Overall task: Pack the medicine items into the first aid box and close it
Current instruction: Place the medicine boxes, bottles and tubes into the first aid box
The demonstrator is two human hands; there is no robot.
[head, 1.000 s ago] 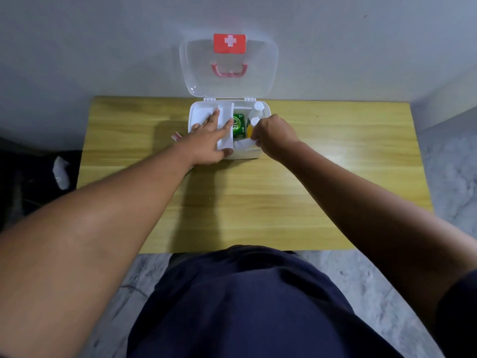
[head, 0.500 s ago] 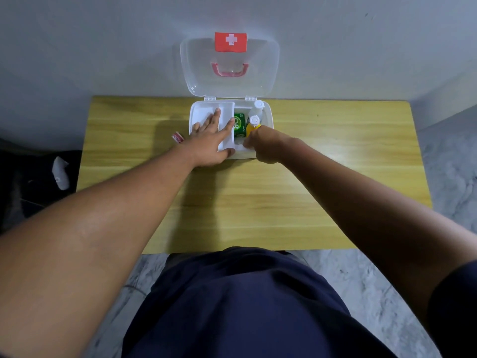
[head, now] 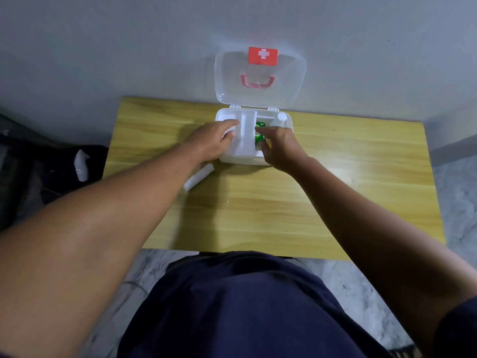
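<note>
Left hand [head: 209, 143], right hand [head: 281, 147] in box [head: 247, 159]

First aid box [head: 242, 157]: white plastic, smooth, matt-ish. Lid [head: 284, 83]: clear plastic, glossy, w/ pink plastic handle [head: 257, 83] & red label [head: 262, 56]. Green pack [head: 259, 136] in box: shiny wrap. Surface [head: 258, 202]: light wood-grain, smooth, slight sheen nr right edge. Wall [head: 129, 47]: matt grey. Floor [head: 459, 192]: grey marble-look. Navy cloth [head: 245, 306]: matt.

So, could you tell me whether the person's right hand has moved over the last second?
Yes. Against the white plastic first aid box, the right hand has shifted left, from the box's right front corner toward the green packet inside.
</note>
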